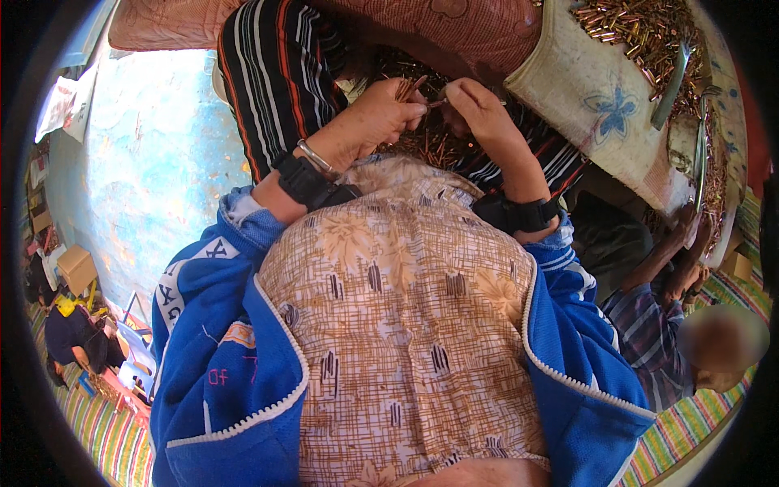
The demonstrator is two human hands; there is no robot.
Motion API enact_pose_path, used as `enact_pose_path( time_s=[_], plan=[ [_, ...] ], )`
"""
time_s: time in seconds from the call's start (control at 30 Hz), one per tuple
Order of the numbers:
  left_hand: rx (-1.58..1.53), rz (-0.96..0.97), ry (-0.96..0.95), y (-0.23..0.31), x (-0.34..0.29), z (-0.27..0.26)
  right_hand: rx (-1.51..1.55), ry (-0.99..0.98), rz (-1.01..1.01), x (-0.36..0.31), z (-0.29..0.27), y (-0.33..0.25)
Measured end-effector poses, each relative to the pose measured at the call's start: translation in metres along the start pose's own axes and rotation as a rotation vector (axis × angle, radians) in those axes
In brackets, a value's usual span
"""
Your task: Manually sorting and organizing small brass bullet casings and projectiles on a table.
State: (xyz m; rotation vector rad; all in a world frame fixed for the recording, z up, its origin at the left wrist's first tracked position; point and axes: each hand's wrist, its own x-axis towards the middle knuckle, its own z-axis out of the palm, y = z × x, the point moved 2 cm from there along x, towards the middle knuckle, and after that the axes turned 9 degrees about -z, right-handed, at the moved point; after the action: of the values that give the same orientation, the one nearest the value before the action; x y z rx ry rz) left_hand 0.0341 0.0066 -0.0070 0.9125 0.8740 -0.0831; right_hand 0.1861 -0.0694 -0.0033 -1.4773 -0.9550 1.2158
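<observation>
My left hand (381, 114) is closed around a few slim copper-coloured pieces (403, 89), whose ends show by the thumb. Just to its right, my right hand (484, 114) pinches with thumb and fingertips close to the left fingertips. A thin piece seems to run between the two hands, too small to name. Beneath both hands, over my lap, lies a heap of small shiny copper-coloured pieces (430, 148). Striped black trousers (272, 73) show on either side of it.
At upper right a pale cloth (560, 81) with a blue flower bears a larger pile of metallic pieces (641, 36) and long curved metal tools (675, 85). A co-worker (661, 341) sits at right, hands at that pile. A reddish cushion (454, 28) lies ahead; cardboard boxes (77, 269) stand far left.
</observation>
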Motion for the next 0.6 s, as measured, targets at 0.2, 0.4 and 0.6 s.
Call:
enact_pose_path(
  time_s=[0.2, 0.4, 0.6],
  plan=[
    [-0.046, 0.015, -0.022, -0.002, 0.002, -0.001, -0.486, -0.002, -0.160, 0.005, -0.004, 0.006],
    [-0.067, -0.012, -0.020, -0.002, 0.001, -0.001, -0.594, -0.024, -0.319, 0.005, -0.001, 0.004],
    [-0.020, -0.025, 0.005, 0.001, 0.000, 0.002, -0.507, 0.038, -0.322, 0.005, 0.001, 0.003]
  ],
)
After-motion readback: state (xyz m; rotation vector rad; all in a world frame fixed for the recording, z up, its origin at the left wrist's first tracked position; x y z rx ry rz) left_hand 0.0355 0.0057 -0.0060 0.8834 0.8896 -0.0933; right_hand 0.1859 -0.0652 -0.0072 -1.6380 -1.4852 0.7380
